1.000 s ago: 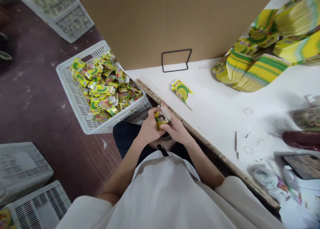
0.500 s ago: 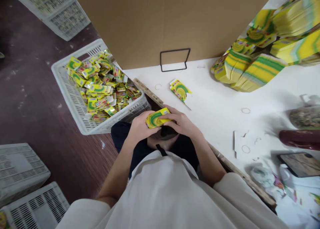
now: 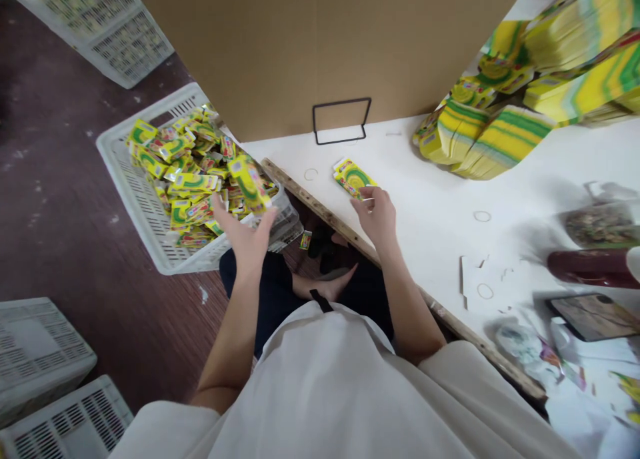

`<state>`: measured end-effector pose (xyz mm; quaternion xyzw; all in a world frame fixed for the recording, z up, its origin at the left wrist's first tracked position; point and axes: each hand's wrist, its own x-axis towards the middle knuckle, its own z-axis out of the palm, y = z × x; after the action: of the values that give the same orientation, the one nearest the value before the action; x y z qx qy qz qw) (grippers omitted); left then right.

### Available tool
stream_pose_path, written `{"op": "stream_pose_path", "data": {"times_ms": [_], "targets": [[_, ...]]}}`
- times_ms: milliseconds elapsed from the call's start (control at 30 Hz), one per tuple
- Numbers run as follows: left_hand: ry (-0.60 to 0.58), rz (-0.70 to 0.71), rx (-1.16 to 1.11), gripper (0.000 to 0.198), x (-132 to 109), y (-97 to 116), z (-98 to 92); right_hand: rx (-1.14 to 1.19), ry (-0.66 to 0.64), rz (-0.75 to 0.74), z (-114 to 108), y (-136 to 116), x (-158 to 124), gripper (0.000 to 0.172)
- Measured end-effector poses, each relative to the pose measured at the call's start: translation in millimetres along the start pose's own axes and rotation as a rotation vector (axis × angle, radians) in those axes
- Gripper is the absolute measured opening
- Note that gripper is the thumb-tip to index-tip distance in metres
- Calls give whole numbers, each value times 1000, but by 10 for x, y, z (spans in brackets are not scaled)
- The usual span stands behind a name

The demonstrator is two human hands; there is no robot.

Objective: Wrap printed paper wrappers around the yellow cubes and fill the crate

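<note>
My left hand (image 3: 244,242) reaches over the near side of the white plastic crate (image 3: 131,212), thumb and fingers spread wide. Just beyond its fingertips is a blurred yellow-green small carton (image 3: 250,184), seemingly loose above the heap of similar cartons (image 3: 193,182). On the white table, my right hand (image 3: 379,217) has its fingers curled at the near end of a flat yellow carton (image 3: 353,177). Thumb and forefinger close around that edge, partly hiding it.
A cardboard sheet (image 3: 320,52) stands behind a black wire frame (image 3: 342,121). Bundles of flat cartons (image 3: 505,142) lie at the right, with a phone (image 3: 595,316) nearer. More crates (image 3: 43,352) stand on the floor, where a small carton (image 3: 305,240) lies near my foot.
My hands have separated. The left moved to the crate and opened, releasing the carton both were holding; the right moved forward to the flat carton on the table.
</note>
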<state>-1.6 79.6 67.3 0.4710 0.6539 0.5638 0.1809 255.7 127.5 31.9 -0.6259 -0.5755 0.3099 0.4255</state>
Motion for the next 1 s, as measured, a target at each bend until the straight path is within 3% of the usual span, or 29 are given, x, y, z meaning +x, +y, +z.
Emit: {"op": "stream_pose_path", "data": {"times_ms": [33,100,200,333,467,600,767,800,900,1000], "targets": [[33,16,17,95,21,-20,-2,-98,79,40,5,84,100,33],[-25,16,31,91,3,-41,17,-192,154,103,39,233,257,33],[-180,-52,26,87,-137,-59,94,-191,167,140,120,387,356,39],[-284,-145,-24,80,-331,-120,179,-118,154,109,153,461,350,44],[-412,-161,-106,84,-426,-208,228,-10,89,68,77,325,306,32],[-488,-222,-318,94,-444,-228,330,117,-93,-14,62,-49,72,22],[-379,-317,-571,79,-411,70,399,338,-599,-120,282,-504,-458,21],[-334,-345,-581,77,-402,153,393,422,-645,-106,328,-565,-547,22],[-187,-395,-601,72,-380,328,377,586,-639,-68,406,-699,-711,29],[-117,-378,-631,68,-391,309,389,549,-651,-74,413,-746,-735,39]]}}
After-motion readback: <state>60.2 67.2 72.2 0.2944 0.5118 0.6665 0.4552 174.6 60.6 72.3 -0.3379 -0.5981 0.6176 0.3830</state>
